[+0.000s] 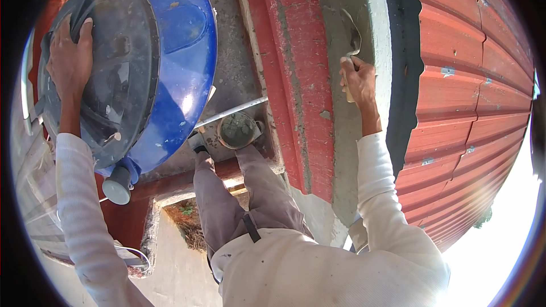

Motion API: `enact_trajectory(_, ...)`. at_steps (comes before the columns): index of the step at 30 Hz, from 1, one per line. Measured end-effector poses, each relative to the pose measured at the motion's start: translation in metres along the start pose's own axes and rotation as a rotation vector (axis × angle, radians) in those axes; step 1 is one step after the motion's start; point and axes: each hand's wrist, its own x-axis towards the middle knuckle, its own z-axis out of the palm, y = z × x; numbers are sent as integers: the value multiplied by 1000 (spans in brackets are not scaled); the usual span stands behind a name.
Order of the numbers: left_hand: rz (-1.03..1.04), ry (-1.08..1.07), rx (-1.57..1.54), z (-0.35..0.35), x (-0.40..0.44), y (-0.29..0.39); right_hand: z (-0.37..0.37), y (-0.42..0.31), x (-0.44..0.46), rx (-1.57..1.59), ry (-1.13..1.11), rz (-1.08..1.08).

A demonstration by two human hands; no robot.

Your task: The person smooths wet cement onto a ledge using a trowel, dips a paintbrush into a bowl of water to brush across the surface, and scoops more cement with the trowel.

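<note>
A person in a cream long-sleeved top is stretching both arms forward. The right hand (359, 79), its elbow bending slightly, is gripping a metal-bladed trowel (351, 40) with a pale handle, fingers curling closed around it. The blade is lying against a strip of smooth grey mortar (343, 131). The left hand (70, 57) is resting on the round, dark grey lid (128, 88) of a glossy blue tank (196, 40), thumb and fingers parting and bending. The tank is blocking the left side; a red ribbed metal roof (449, 102) and its wavy black edging (402, 74) are bounding the mortar's right. A red-painted ledge (301, 79) is flanking its left. Mortar is extending beyond the blade and back towards the body. Near the feet, a white pipe (230, 110) is crossing the grey floor (236, 51) beside a round mortar-filled bucket (237, 131).
</note>
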Motion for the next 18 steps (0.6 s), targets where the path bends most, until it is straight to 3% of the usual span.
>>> enact_trajectory(6, 31, 69, 17, 4, -2, -6, 66, 8, 87, -20, -74, 63)
enact_trajectory(11, 43, 109, -20, 4, -4, -4, 43, -41, 68, 41, 125, -102)
enact_trajectory(14, 50, 80, -51, 10, -1, -10, 33, -33, 29, -1, -33, 14)
enact_trajectory(18, -43, 14, -242, -48, -24, 34, 41, 13, 26, -77, -193, 227)
